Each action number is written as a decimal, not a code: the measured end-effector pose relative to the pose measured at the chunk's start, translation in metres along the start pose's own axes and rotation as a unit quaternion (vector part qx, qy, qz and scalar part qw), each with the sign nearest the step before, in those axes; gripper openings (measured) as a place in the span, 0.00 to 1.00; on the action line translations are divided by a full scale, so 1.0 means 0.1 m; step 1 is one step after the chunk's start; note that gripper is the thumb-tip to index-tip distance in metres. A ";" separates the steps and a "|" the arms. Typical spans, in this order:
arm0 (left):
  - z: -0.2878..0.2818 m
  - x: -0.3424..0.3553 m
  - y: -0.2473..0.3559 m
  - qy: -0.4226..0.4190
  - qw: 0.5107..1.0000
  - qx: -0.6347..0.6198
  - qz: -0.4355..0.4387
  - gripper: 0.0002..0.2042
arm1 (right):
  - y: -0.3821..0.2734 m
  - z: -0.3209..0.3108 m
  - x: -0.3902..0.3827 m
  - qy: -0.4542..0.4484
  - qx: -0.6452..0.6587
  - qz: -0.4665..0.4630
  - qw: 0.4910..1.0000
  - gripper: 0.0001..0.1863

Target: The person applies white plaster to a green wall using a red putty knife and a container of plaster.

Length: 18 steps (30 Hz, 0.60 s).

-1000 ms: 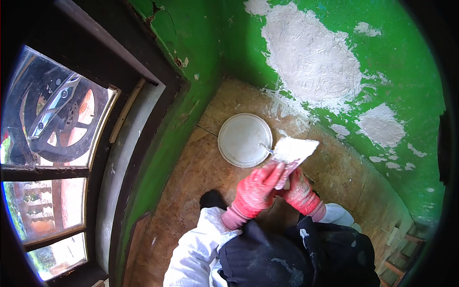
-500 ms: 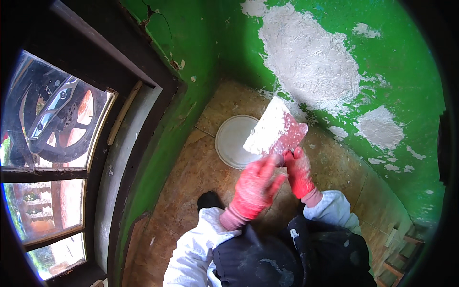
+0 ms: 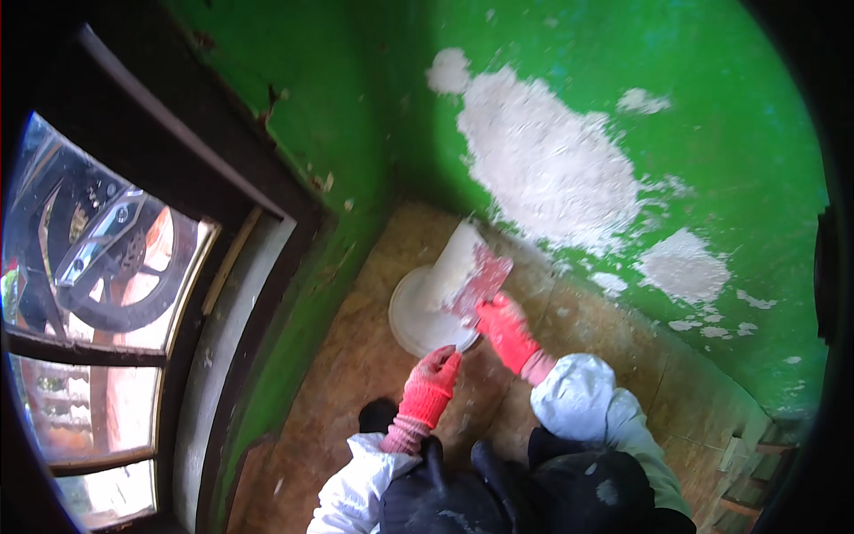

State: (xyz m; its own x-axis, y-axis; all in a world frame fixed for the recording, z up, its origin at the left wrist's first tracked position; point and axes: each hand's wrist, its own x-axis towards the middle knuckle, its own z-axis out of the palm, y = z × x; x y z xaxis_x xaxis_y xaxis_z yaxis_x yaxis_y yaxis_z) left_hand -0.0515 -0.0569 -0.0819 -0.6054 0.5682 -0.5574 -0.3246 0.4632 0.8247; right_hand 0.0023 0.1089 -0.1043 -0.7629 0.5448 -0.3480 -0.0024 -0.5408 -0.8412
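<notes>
My right hand (image 3: 505, 329), in a red glove, grips the lower edge of a broad flat putty spatula (image 3: 487, 278). Its reddish blade carries a thick layer of white filler (image 3: 458, 254) on the far left side. The spatula is tilted over a round white bucket (image 3: 402, 325) on the floor and hides part of it. My left hand (image 3: 433, 378), also red-gloved, is beside the bucket's near rim, fingers curled together. Whether they touch the rim or hold something small cannot be seen.
The green wall (image 3: 712, 178) on the right bears a large rough white patch (image 3: 551, 160) and a smaller patch (image 3: 685, 267). A dark-framed window (image 3: 89, 400) stands at the left. A wooden object (image 3: 747, 498) lies at the lower right on the brown tiled floor (image 3: 614, 338).
My hands have parted: the left has drawn back toward the bucket's near rim, while the right has carried the spatula left and lower over the bucket. The view has shifted somewhat.
</notes>
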 end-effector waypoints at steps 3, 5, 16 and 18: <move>0.14 0.04 0.03 0.038 0.991 -0.095 0.081 0.18 | -0.04 0.20 -0.20 0.002 0.042 0.061 0.997 0.05; 0.18 0.01 0.34 0.029 0.978 -0.205 -0.014 0.16 | -0.20 0.19 -0.37 0.020 -0.033 0.068 0.997 0.06; 0.27 -0.22 1.02 0.075 0.980 -0.139 0.125 0.12 | -1.14 0.05 -1.00 0.182 -0.536 -0.293 0.770 0.21; 0.27 -0.25 1.16 0.064 0.982 -0.114 0.135 0.13 | -1.47 0.20 -1.03 0.173 -0.659 -0.373 0.629 0.26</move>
State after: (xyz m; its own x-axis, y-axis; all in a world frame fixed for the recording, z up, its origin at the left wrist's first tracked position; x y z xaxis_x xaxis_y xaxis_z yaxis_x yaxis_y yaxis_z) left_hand -0.0547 0.0007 0.0255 -0.7735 0.5525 -0.3106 -0.2853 0.1341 0.9490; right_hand 0.0678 0.1197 0.0636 -0.6806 0.5616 0.4705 0.4359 0.8266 -0.3561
